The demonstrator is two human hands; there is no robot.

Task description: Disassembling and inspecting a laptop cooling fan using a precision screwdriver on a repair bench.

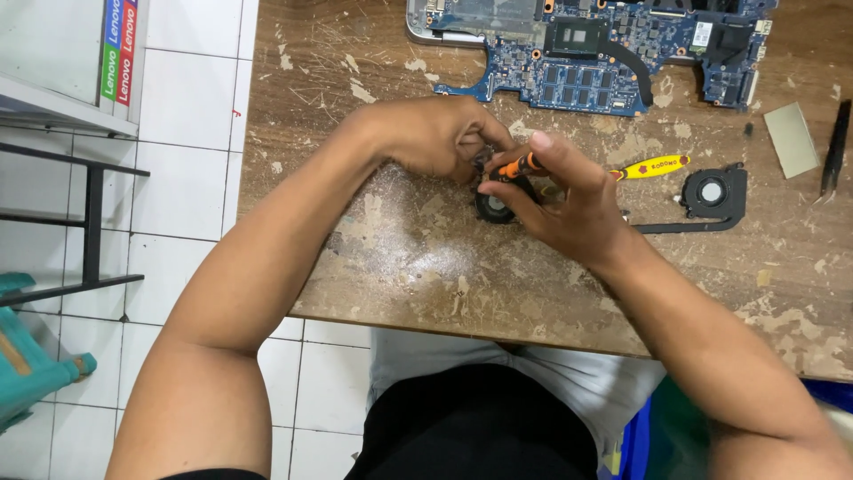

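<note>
The right hand (569,209) pinches an orange screwdriver (518,166) over a small black fan (494,209); the left hand (440,138), fingers curled shut, steadies the fan just beside it.

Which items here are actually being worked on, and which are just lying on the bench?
In use:
left hand
right hand
orange-handled screwdriver
small black fan

Lying about:
blue circuit board
yellow-handled tool
fan housing with heat pipe
grey pad
black tweezers

Even, soft daylight falls on my worn wooden table (426,267), with a pale glare patch near its middle. My forearms cast only faint shadows. Everything stays fairly sharp; the edges bend slightly outward.
</note>
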